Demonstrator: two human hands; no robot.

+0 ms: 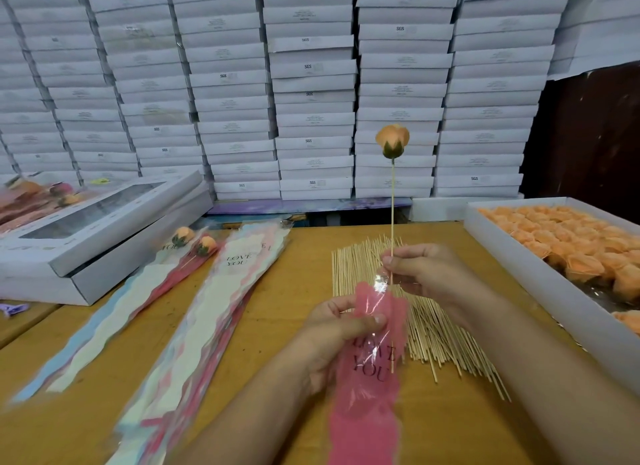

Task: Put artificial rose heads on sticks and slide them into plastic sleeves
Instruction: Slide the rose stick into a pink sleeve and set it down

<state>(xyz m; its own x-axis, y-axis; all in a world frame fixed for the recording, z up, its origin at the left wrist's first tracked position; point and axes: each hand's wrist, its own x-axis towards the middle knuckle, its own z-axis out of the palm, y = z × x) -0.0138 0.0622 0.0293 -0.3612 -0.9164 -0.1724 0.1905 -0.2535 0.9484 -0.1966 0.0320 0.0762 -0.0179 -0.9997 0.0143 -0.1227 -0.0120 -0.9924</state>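
1. Your right hand (pixel 420 270) pinches the stick (pixel 393 205) low down; the rose (pixel 392 140) stands high above the table's (pixel 284 291) far-middle part.
2. Your left hand (pixel 337 329) pinches the pink sleeve's (pixel 372 371) mouth, stick tip already inside.
3. Expect a light, top-heavy, whippy stick: keep that low grip.
4. The film looks thin and slippery; hold its rim open.

Upright orange rose head (pixel 392 141) on stick (pixel 392 201), tip seemingly inside pink sleeve (pixel 372 367).
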